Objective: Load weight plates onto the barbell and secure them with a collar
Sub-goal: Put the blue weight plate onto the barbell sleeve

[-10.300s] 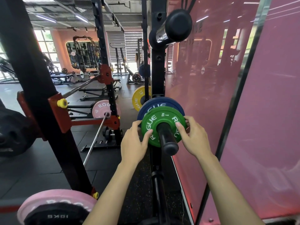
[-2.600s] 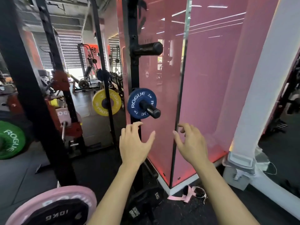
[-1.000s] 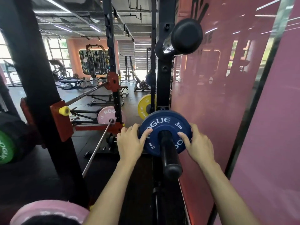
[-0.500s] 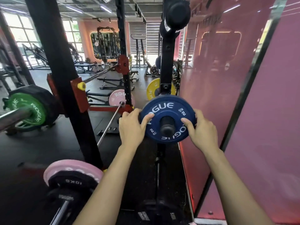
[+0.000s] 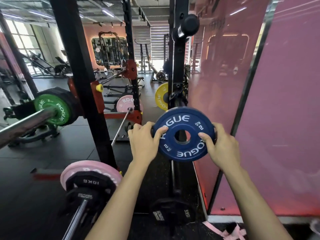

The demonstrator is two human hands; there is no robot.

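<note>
I hold a blue 2 kg Rogue plate (image 5: 183,122) in the air in front of the rack upright, its centre hole empty. My left hand (image 5: 144,142) grips its left rim with the thumb on the face. My right hand (image 5: 220,146) grips the right rim the same way. At the left, the barbell sleeve (image 5: 24,121) sticks out toward me, carrying a green Rogue plate (image 5: 52,110) against a black plate. No collar is in view.
The black rack upright (image 5: 81,84) stands between me and the barbell. A pink plate and a black 10 kg plate (image 5: 90,181) sit on a low bar at bottom left. A pink mirrored wall (image 5: 277,118) runs along the right. A storage peg (image 5: 189,25) juts out high up.
The blue plate has slid off its storage peg and is free in both hands, nearer to me. The view has shifted left, showing more of the barbell with the green plate.
</note>
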